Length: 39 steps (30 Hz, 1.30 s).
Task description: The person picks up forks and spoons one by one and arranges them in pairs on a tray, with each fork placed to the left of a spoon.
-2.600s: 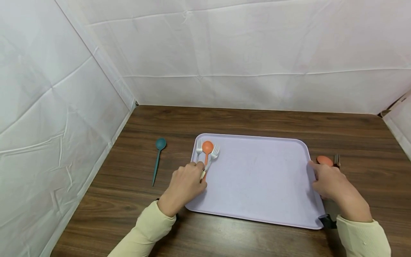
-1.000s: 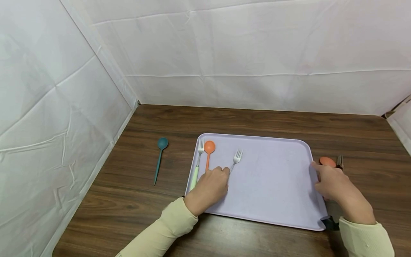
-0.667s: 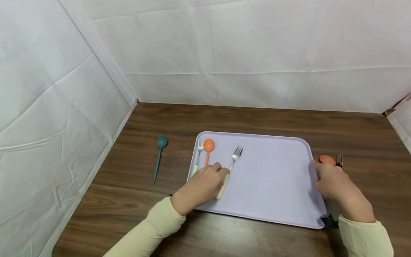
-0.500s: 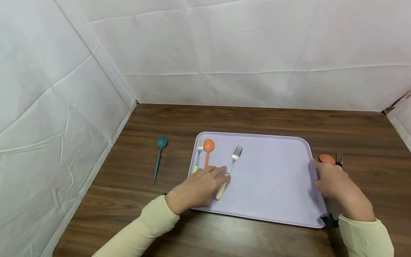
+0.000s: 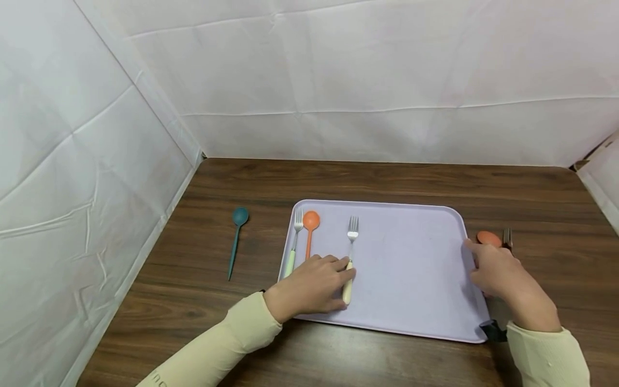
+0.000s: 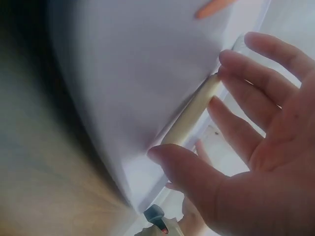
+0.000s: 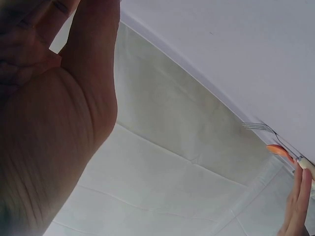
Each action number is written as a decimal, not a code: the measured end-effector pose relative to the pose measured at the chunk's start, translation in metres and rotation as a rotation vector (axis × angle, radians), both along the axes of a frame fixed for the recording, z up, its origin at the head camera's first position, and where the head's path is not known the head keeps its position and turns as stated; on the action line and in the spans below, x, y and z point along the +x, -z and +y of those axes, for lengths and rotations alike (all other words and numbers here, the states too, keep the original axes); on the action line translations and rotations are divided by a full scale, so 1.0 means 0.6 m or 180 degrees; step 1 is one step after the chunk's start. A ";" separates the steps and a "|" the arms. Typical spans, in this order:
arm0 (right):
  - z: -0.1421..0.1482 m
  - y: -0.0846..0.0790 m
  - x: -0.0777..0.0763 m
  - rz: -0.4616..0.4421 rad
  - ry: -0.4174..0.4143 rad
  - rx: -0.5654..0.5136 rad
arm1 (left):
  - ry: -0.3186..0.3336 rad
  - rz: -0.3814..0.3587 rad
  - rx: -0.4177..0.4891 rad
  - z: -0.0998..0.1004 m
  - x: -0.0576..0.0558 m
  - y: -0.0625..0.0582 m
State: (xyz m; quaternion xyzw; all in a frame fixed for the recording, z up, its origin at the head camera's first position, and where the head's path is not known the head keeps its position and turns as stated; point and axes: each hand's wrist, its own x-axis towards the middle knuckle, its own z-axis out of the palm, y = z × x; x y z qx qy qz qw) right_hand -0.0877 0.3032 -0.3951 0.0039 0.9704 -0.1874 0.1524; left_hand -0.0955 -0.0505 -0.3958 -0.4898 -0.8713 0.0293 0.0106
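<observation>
A light purple tray (image 5: 411, 274) lies on the table. My left hand (image 5: 311, 285) is over its left part, fingers fairly straight, their tips and thumb against the cream handle of a fork (image 5: 347, 285). In the left wrist view the thumb touches the end of that cream handle (image 6: 189, 118). Left of this hand, on the tray, lie an orange spoon (image 5: 311, 220), its lower handle hidden by the hand, and a fork with a pale green handle (image 5: 290, 263). My right hand (image 5: 503, 279) holds the tray's right edge; its fingertips are partly hidden.
A teal spoon (image 5: 240, 216) lies on the wooden table (image 5: 387, 185) left of the tray. Beyond the right hand lie another orange spoon (image 5: 489, 238) and a dark fork (image 5: 507, 239), both partly covered. White cloth walls (image 5: 362, 80) stand behind and to the left.
The left hand took the cream-handled fork rightward off the other cutlery, laid it on the tray and loosened its fingers. The handle has since turned nearly upright in view. The right hand stays put.
</observation>
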 end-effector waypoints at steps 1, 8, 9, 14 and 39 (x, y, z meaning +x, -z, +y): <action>0.000 0.000 0.000 -0.0004 -0.0003 0.0005 | 0.0006 0.0010 0.0003 0.003 0.000 0.001; 0.000 0.001 -0.001 0.0023 -0.0010 -0.0002 | -0.0066 0.0031 0.0019 0.018 -0.004 0.007; 0.000 0.001 -0.001 0.0033 -0.0013 0.0001 | -0.0081 0.0036 0.0014 0.020 -0.004 0.007; -0.001 0.002 -0.001 0.0038 0.0000 0.0005 | -0.0080 0.0008 -0.0019 0.024 -0.002 0.007; -0.001 0.005 -0.002 0.0031 -0.0005 -0.0004 | -0.0046 0.0045 0.0091 0.019 0.007 0.009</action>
